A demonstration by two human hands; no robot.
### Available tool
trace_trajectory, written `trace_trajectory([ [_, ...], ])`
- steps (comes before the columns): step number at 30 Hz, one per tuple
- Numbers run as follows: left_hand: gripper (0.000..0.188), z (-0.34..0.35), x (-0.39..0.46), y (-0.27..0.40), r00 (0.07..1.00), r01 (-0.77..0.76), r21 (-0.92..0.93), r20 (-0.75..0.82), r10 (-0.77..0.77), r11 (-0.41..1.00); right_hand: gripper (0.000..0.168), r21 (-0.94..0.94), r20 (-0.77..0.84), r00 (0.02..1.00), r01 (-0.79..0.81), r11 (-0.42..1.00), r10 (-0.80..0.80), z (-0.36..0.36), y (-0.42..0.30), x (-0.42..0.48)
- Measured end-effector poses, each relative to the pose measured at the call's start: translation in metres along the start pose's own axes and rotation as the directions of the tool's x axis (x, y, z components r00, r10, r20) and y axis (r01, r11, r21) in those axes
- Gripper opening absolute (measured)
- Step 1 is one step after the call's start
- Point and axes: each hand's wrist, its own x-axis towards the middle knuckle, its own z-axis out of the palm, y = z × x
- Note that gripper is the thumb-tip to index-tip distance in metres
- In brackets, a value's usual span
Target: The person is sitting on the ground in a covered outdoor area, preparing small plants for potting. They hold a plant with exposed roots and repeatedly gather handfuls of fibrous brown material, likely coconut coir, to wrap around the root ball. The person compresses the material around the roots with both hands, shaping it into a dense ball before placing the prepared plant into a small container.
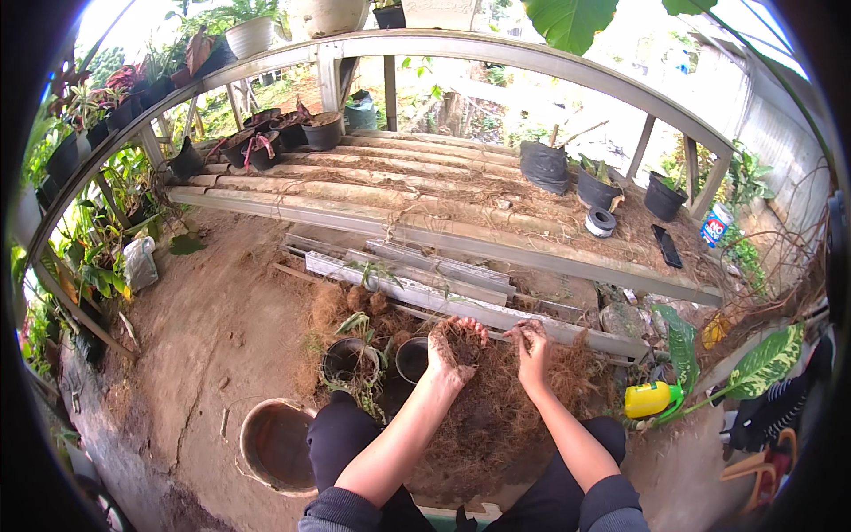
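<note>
My left hand (452, 349), soiled and palm up, cups a dark clump of soil and fiber (467, 344). Just to its right, my right hand (530, 339) is raised with fingertips pinched together; whether something small is between them is not clear. Brown coir-like fiber (505, 405) is heaped on the ground beneath both hands. An empty-looking black pot (412, 360) stands left of my left hand. Farther left, another black pot (346, 359) has a drooping green plant (359, 326) beside or in it.
A round clay-colored basin (276, 447) is at lower left. Metal bars (425, 286) lie beyond the hands, below a slatted bench (425, 219) holding potted plants, a tape roll (600, 222) and a phone (667, 246). A yellow spray bottle (648, 399) lies at right.
</note>
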Motion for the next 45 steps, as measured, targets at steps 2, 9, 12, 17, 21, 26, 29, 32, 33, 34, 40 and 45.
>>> trace_trajectory([
  [2, 0.017, 0.018, -0.010, 0.019, 0.999, -0.031, 0.010, 0.030, 0.031, 0.999, 0.013, 0.032, 0.154, 0.981, -0.126, 0.992, 0.120, 0.024, 0.021, -0.010],
  [9, 0.017, 0.051, -0.047, 0.114, 0.946, -0.296, -0.011, 0.131, 0.295, 0.955, 0.006, 0.127, 0.501, 0.853, -0.239, 0.963, 0.146, 0.134, 0.029, -0.055],
  [12, 0.016, 0.062, -0.050, 0.145, 0.913, -0.385, 0.000, 0.145, 0.381, 0.923, 0.006, 0.122, 0.579, 0.794, -0.308, 0.944, 0.184, 0.194, 0.041, -0.066],
  [17, 0.015, 0.041, -0.054, 0.189, 0.918, -0.383, -0.023, 0.102, 0.383, 0.923, 0.003, 0.020, 0.661, 0.657, -0.499, 0.866, 0.364, 0.282, 0.030, -0.078],
  [21, 0.015, 0.051, -0.061, 0.186, 0.893, -0.450, 0.057, 0.051, 0.447, 0.891, 0.007, -0.097, 0.631, 0.742, -0.213, 0.972, 0.226, 0.322, 0.061, -0.087],
  [26, 0.014, 0.034, -0.072, 0.206, 0.891, -0.453, -0.006, 0.049, 0.452, 0.892, 0.031, -0.196, 0.880, 0.428, -0.073, 0.978, 0.208, 0.332, 0.003, -0.086],
  [29, 0.015, 0.036, -0.076, 0.211, 0.895, -0.439, 0.012, 0.090, 0.436, 0.898, 0.037, -0.370, 0.883, 0.368, 0.164, 0.915, 0.291, 0.343, -0.004, -0.100],
  [32, 0.015, 0.035, -0.073, 0.212, 0.905, -0.424, -0.014, 0.043, 0.424, 0.906, 0.033, -0.292, 0.910, 0.380, 0.303, 0.907, 0.166, 0.349, 0.012, -0.115],
  [33, 0.015, 0.033, -0.072, 0.211, 0.905, -0.419, -0.020, 0.074, 0.420, 0.908, 0.027, -0.336, 0.928, 0.232, 0.177, 0.925, 0.292, 0.354, 0.015, -0.107],
  [34, 0.016, 0.034, -0.073, 0.209, 0.901, -0.420, -0.023, 0.105, 0.420, 0.907, 0.025, -0.307, 0.932, 0.248, 0.148, 0.940, 0.265, 0.356, 0.016, -0.106],
  [40, 0.016, 0.034, -0.074, 0.206, 0.902, -0.417, -0.023, 0.114, 0.417, 0.908, 0.023, -0.291, 0.857, 0.316, -0.356, 0.888, 0.408, 0.336, 0.037, -0.063],
  [45, 0.016, 0.032, -0.078, 0.213, 0.911, -0.393, -0.045, 0.114, 0.395, 0.918, 0.023, 0.067, 0.965, 0.178, -0.877, 0.476, 0.193, 0.294, 0.031, -0.027],
])
